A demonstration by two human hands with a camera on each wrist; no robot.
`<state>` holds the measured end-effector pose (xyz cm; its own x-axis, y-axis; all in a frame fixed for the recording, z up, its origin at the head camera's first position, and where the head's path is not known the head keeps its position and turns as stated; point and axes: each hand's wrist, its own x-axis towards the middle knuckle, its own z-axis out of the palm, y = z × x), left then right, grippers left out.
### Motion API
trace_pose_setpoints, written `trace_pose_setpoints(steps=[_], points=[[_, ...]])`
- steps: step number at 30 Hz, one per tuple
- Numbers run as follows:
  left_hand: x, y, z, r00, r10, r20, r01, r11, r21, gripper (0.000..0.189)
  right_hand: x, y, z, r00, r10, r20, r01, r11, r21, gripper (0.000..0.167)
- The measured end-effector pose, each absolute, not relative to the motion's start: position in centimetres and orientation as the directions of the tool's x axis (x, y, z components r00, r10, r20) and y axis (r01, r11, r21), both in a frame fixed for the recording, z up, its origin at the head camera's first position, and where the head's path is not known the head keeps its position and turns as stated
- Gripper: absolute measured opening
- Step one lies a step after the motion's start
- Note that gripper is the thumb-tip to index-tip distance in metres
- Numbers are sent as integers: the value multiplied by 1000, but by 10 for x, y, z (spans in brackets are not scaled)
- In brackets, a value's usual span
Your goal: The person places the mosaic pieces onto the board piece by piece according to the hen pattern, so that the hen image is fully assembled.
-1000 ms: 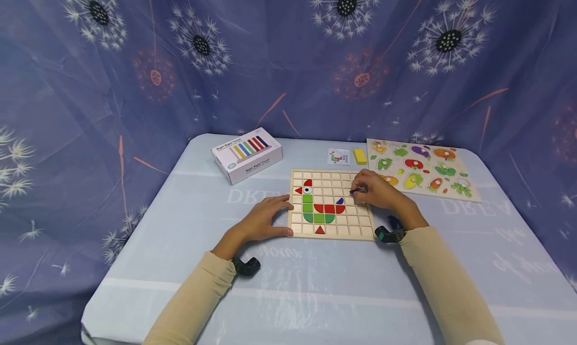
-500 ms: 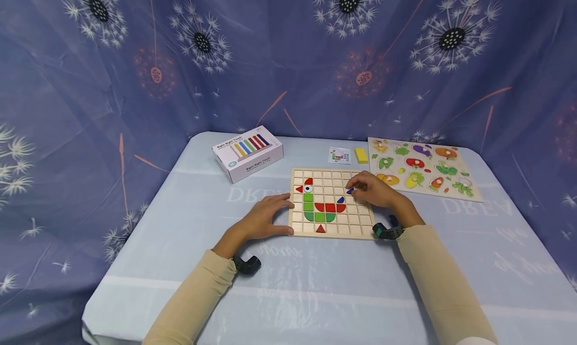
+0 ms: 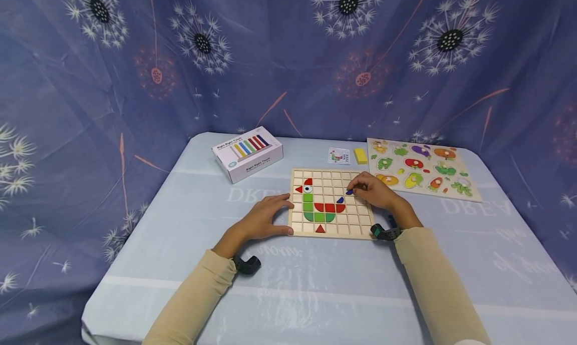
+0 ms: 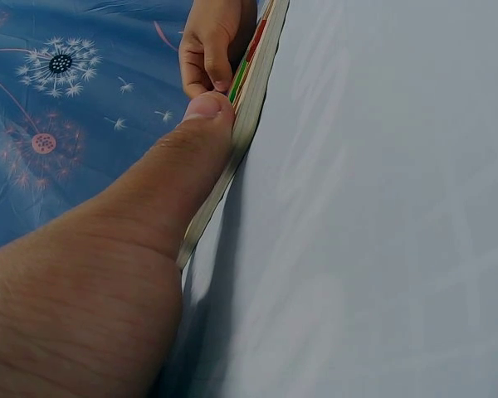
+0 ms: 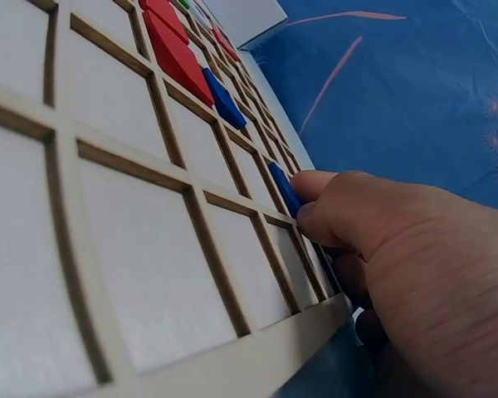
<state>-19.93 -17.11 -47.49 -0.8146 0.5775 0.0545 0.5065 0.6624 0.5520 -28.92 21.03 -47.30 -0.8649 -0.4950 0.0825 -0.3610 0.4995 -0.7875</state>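
Note:
A wooden grid board [image 3: 359, 220] lies flat on the table, bearing red, green and blue tiles in a bird-like figure. My left hand [image 3: 262, 219] rests at its left edge, thumb by the near corner and fingers higher up. The left wrist view shows that thumb [image 4: 178, 162] pressed on the board's edge. Over the board's right part, my right hand [image 3: 377, 190] pinches a blue tile [image 5: 284, 189] between thumb and index finger, at a cell diagonally up and right from another blue tile [image 3: 340, 200]. Its curled lower fingers are partly hidden in the right wrist view.
Behind the board lie a small pattern card [image 3: 339, 156] and a yellow block [image 3: 360, 156]. A vegetable puzzle board [image 3: 423, 167] lies at the back right, close to my right hand. A white box [image 3: 248, 154] with an abacus picture stands at the back left.
My right hand has shifted slightly left over the board with the blue tile, which now shows lower, at a cell. The left hand has stayed at the board's edge.

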Motion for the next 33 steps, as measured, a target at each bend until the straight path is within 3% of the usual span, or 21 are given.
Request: trace_pose_setpoints(steps=[11,17,24,33], points=[[-198,-170,-474,-814,580,33,496,665,558,71,-271,229,-467,-908,-408,97,-328,545,-772,20],[-199,-172,-474,-820,572,25,486,674,556,72,-254,263,-459,-893,-431,133,-406,639,-653,18],[-199,-173,-471,-824,567,18,476,674,565,72,-229,310,-463,-909,-390,145,-403,735,-545,24],[-199,-171,-472,-818,575,33,487,661,571,70,-216,326,-476,-941,-286,183,-339,744,-575,22]])
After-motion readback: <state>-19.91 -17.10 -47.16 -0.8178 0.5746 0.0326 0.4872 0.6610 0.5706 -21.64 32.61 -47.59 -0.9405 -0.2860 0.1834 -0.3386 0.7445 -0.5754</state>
